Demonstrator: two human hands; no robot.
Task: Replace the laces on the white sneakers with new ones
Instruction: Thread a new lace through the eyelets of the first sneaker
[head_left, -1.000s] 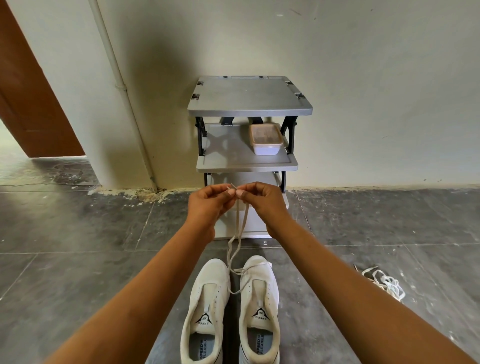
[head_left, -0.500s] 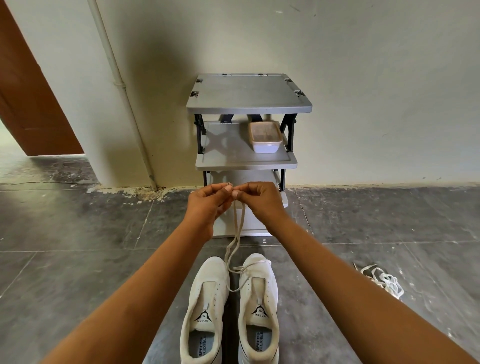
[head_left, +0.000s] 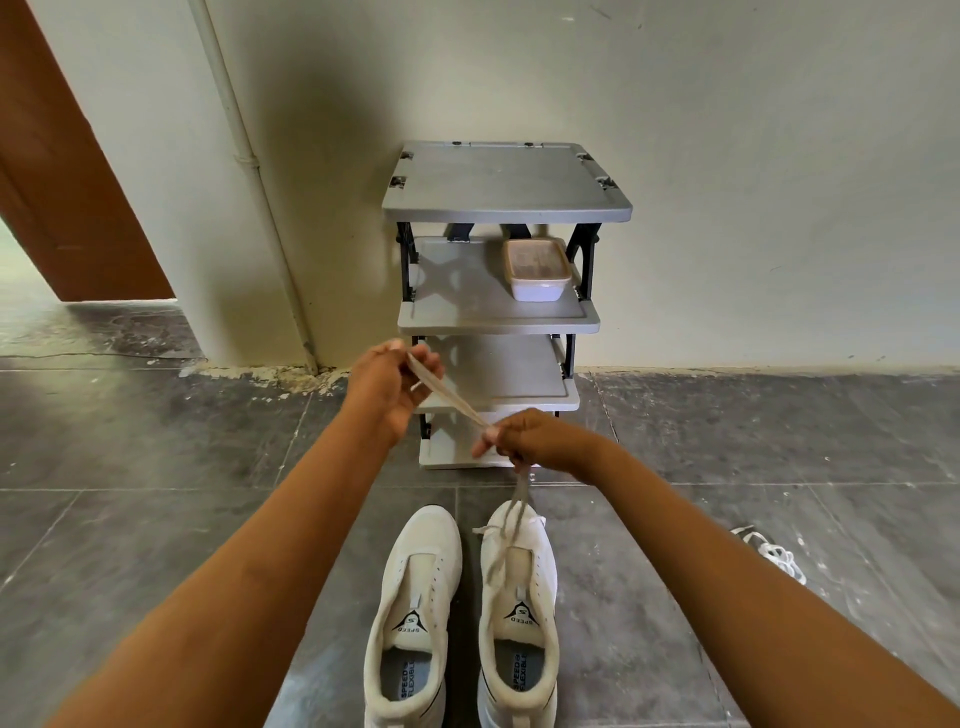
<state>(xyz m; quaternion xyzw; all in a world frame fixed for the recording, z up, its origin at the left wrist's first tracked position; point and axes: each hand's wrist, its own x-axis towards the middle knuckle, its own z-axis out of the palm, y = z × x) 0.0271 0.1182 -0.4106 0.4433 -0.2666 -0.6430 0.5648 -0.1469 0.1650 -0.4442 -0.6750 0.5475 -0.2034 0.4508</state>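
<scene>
Right now both hands hold the one lace (head_left: 452, 397): left hand (head_left: 392, 387) pinches the far end btwn thumb & fingers, right hand (head_left: 535, 441) has its fingers curled round it lower down. The stretch btwn the two grips looks taut, prob. both strands together. Below the right grip the lace drops to the toe-end eyelets of the right sneaker (head_left: 519, 587), which sits on the floor (head_left: 156, 467) under that hand. The left sneaker (head_left: 413, 597) is just beside it, w/ no lace visible. Risks as I judge them: only the lowest eyelets seem threaded, so a hard or lopsided pull could drag one strand short or right out, or lift & tip the shoe, since nothing pins it down. A loose pinch at the left grip could drop an end — the lengths then go uneven. The flat lace may also twist btwn the grips & sit badly in the eyelets. Containers: a lidded tub (head_left: 537, 270) stands on a shelf of the rack (head_left: 506, 208), beyond & above both grips; its contents are too blurred thru the lid to tell. Both shoes hold nothing but insoles. A tangle of white lace (head_left: 774, 553) lies on the floor, well out from the right grip.
</scene>
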